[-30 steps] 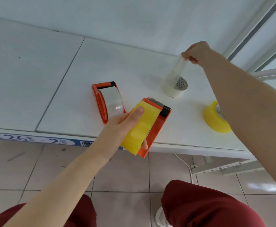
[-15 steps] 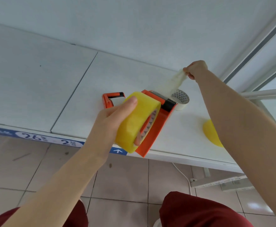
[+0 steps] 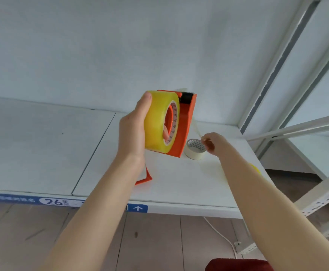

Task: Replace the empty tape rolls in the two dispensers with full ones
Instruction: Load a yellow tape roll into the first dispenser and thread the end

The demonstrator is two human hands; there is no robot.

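My left hand (image 3: 133, 132) holds an orange tape dispenser (image 3: 187, 122) upright above the white shelf (image 3: 42, 153), with a full yellow tape roll (image 3: 157, 120) seated in it. My right hand (image 3: 211, 142) pinches the loose end of a clear tape strip (image 3: 196, 127) that runs down from the dispenser's black cutter. A nearly empty whitish roll (image 3: 195, 151) lies flat on the shelf right beside my right hand. Only an orange corner of the second dispenser (image 3: 145, 178) shows behind my left forearm. A sliver of another yellow roll (image 3: 255, 168) peeks out past my right forearm.
A white wall closes the back of the shelf. White metal rack posts (image 3: 273, 75) rise at the right. The shelf's front edge carries a blue label strip (image 3: 62, 201). Tiled floor, a white cable (image 3: 220, 233) and a dark red trouser leg (image 3: 238, 265) lie below.
My left hand lifted the dispenser with the yellow roll higher and stood it upright. My right hand came down from above to beside the whitish roll, still pinching the tape end.
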